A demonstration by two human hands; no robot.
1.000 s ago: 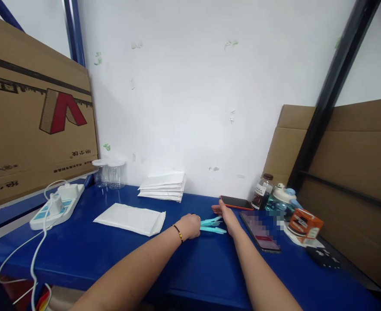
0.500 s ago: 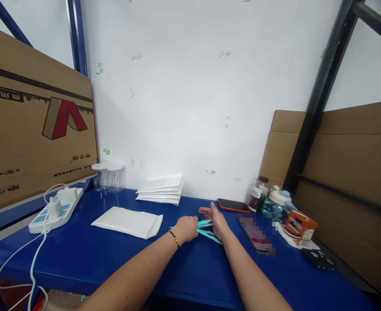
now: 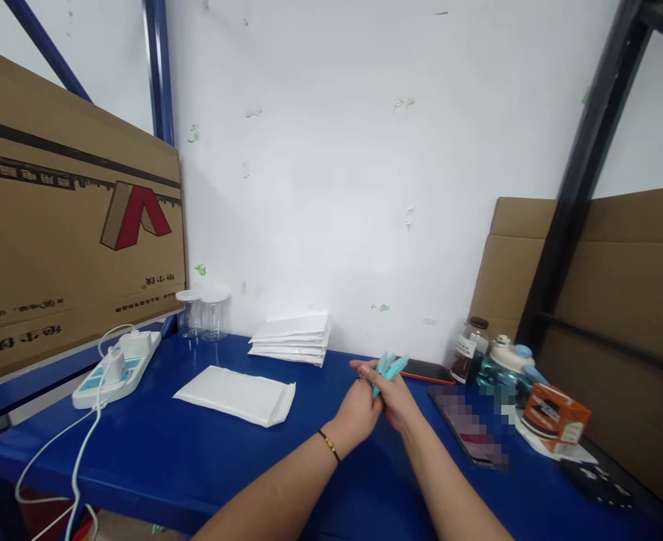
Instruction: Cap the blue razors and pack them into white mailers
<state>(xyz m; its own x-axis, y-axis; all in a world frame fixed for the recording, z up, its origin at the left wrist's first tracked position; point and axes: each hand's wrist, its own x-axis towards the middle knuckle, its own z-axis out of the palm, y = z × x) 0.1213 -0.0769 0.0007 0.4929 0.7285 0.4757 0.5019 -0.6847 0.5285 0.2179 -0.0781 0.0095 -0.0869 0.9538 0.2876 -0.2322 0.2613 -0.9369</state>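
One view only — a camera worn on the person's head, looking forward and slightly down across the blue bench (image 3: 156, 458) toward the white wall (image 3: 337, 188) behind it. It sits close: both forearms enter from the bottom edge and the hands meet near the middle of the frame, within arm's reach. The cardboard box (image 3: 66, 240) fills the left side, a dark shelf upright (image 3: 585, 180) crosses the right — heights look squeezed.

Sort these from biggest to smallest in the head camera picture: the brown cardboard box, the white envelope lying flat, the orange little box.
1. brown cardboard box
2. white envelope
3. orange little box, though nearness to the camera may flatter it.
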